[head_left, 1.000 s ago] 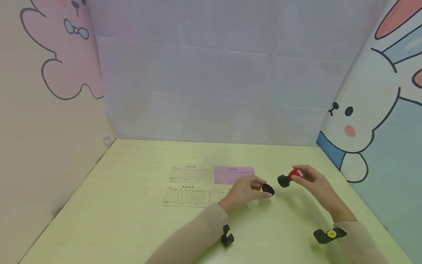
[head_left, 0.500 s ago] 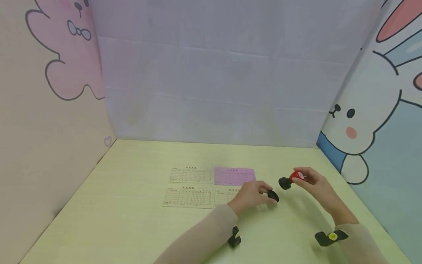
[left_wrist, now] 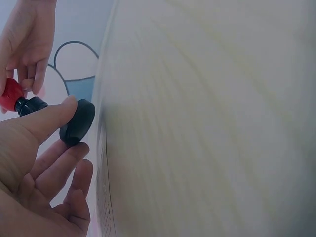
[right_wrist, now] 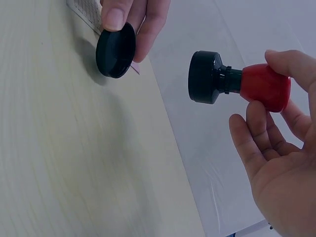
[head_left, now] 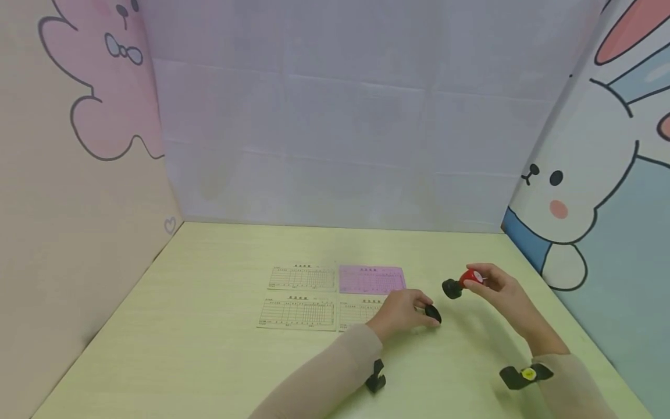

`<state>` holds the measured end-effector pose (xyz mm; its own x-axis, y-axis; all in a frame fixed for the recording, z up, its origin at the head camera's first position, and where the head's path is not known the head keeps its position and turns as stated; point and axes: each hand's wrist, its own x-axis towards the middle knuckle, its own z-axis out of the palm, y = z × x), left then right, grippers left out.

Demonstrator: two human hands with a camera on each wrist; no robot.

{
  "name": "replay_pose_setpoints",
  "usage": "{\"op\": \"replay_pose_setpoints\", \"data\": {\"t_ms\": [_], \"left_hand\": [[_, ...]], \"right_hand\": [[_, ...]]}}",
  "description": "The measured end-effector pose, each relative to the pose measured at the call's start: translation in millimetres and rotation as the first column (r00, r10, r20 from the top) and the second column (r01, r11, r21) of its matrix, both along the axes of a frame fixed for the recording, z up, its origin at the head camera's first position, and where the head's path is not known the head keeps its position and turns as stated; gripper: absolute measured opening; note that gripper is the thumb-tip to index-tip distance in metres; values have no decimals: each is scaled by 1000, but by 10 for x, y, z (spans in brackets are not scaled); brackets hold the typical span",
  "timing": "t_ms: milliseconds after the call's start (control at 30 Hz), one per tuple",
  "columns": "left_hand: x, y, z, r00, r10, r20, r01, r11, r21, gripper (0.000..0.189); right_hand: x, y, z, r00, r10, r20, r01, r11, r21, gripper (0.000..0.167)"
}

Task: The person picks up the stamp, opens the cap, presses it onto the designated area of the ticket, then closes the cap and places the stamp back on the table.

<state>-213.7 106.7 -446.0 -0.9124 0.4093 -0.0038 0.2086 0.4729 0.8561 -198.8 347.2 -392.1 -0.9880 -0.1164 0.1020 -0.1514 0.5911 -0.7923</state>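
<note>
My right hand [head_left: 497, 285] pinches the red handle of a stamp [right_wrist: 266, 86] between thumb and fingers. The stamp's round black head [right_wrist: 203, 77] points to the left, toward my other hand. My left hand [head_left: 400, 314] pinches a round black cap [right_wrist: 116, 52] by its edge, and its hollow inside shows in the right wrist view. Cap and stamp are apart, both held above the table. In the left wrist view the cap [left_wrist: 78, 122] sits between thumb and fingertips, with the red stamp [left_wrist: 12, 95] behind it.
Several printed paper forms lie on the pale yellow table [head_left: 209, 361]: white ones [head_left: 298, 313] and a purple one [head_left: 371, 279]. My left forearm reaches close beside them. A plain cloth wall [head_left: 335, 145] stands behind, with cartoon-printed panels at both sides.
My left hand has moved a little to the right and toward me with the cap, which tilts more now. The right hand and stamp have hardly moved.
</note>
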Motion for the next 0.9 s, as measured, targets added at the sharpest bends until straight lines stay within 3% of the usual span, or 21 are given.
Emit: {"op": "replay_pose_setpoints", "data": {"t_ms": [500, 900], "left_hand": [[-27, 69, -11, 998, 9, -63, -19, 987, -160, 37], [5, 91, 12, 997, -7, -72, -7, 979, -202, 39]], "right_hand": [[19, 7, 28, 999, -9, 33, 9, 1000, 14, 56], [22, -39, 46, 999, 11, 38, -9, 999, -52, 54]]}}
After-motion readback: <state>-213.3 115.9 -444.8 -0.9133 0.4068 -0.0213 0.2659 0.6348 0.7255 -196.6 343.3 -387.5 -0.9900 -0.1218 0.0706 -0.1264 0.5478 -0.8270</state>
